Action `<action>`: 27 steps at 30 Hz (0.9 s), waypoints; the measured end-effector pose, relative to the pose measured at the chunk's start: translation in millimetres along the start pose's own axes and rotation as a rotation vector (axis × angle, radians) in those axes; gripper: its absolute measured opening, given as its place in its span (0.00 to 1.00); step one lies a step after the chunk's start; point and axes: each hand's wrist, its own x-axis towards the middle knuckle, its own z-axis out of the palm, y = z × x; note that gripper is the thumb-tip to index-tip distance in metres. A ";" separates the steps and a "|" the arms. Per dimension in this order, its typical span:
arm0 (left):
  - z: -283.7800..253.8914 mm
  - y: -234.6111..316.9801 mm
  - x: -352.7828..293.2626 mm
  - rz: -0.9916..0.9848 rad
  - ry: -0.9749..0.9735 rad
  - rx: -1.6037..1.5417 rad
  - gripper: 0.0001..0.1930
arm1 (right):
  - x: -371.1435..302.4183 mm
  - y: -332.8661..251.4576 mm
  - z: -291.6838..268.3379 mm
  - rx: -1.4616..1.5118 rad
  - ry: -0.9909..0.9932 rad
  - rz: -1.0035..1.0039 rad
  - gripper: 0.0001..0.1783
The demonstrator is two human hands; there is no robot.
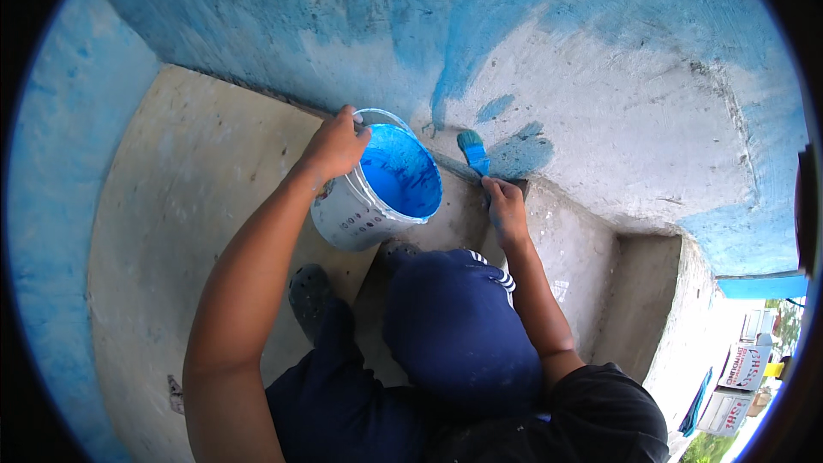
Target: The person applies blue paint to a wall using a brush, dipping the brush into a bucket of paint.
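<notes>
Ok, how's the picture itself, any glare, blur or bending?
Head view: bright daylight washes out parts of the outdoor background at lower right; the left wall's base bows along the fisheye rim; corners go black; bucket and brush look fairly sharp.

Bucket in left hand, paintbrush in right

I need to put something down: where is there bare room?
The widest free patch is the pale floor between the left blue wall and left forearm. A smaller one is the grey steps, between the right forearm and patchy wall. The middle is crowded: the left hand holds the bucket, the right hand the brush, with a shoe below.
</notes>
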 end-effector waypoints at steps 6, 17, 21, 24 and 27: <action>-7.7 16.0 -6.7 -0.130 -0.120 -0.033 0.24 | -23.8 -38.1 -2.9 0.223 0.124 -0.172 0.16; -3.6 14.4 -2.8 -0.073 -0.087 -0.043 0.22 | 11.1 47.3 -5.4 -0.109 0.072 -0.164 0.20; -2.2 2.0 -8.1 -0.073 -0.039 -0.014 0.21 | -21.0 -12.9 -16.1 -0.020 0.100 -0.313 0.19; -4.5 2.1 -8.3 -0.086 -0.056 -0.031 0.21 | -17.4 -20.9 -18.3 0.095 0.145 -0.327 0.19; -9.7 14.3 -9.0 -0.114 -0.078 -0.028 0.21 | 5.3 23.9 -14.8 0.142 0.144 -0.269 0.19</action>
